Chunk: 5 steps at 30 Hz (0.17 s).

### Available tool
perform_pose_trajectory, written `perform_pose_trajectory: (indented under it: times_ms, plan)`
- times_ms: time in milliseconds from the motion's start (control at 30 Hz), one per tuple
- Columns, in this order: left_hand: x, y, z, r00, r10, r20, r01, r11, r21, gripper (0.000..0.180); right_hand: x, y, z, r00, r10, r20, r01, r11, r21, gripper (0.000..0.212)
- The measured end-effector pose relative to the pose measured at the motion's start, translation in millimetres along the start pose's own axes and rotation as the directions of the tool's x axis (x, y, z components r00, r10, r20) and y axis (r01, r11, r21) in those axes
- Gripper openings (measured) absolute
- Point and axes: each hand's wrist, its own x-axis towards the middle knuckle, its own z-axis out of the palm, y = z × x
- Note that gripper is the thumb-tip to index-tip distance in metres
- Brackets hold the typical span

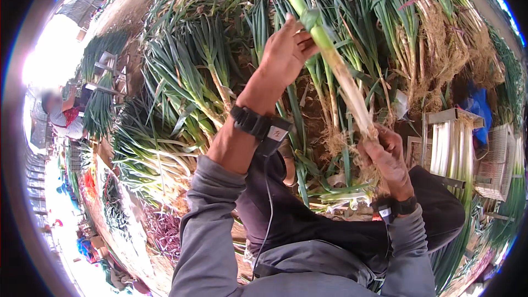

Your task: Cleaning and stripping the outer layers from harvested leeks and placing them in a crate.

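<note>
A long green onion (352,91) slants across the view, its green top away from me and its pale, brownish lower stem toward me. My right hand (388,159) is closed around the root end, with thin roots hanging beneath. Beside the upper stalk is my left hand (286,49), its thumb apart from its bent fingers. Those fingertips reach the stalk's edge near a folded green leaf (311,19); whether they press on it is hard to see. Black straps with small devices circle both wrists.
Unpeeled green onions (212,49) with roots lie in heaps ahead and to the left. At right, a metal rack (448,115) holds white peeled stems, near a blue plastic bag (479,111). Purple peelings (163,234) lie at lower left. Another person (66,115) is at far left.
</note>
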Motion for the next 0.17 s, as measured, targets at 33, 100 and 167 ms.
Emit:
perform_pose_trajectory:
  times_ms: [33, 100, 167]
  plan:
    - [3.3, -2.7, 3.3, 0.998, 0.027, 0.052, -0.023, 0.996, -0.081, 0.050, -2.7, 3.1, 1.9, 1.000, -0.005, 0.009, 0.005, 1.000, 0.004, 0.034]
    - [6.9, -1.8, 2.1, 0.996, 0.086, -0.022, -0.088, 0.981, -0.174, 0.047, -5.2, 6.4, 3.9, 0.999, 0.023, 0.042, -0.027, 0.996, 0.085, 0.033]
    - [3.9, 3.0, -2.1, 0.989, 0.150, -0.004, -0.150, 0.989, 0.006, 0.056, 3.7, 11.9, 2.5, 0.997, 0.020, 0.076, -0.026, 0.997, 0.076, 0.041]
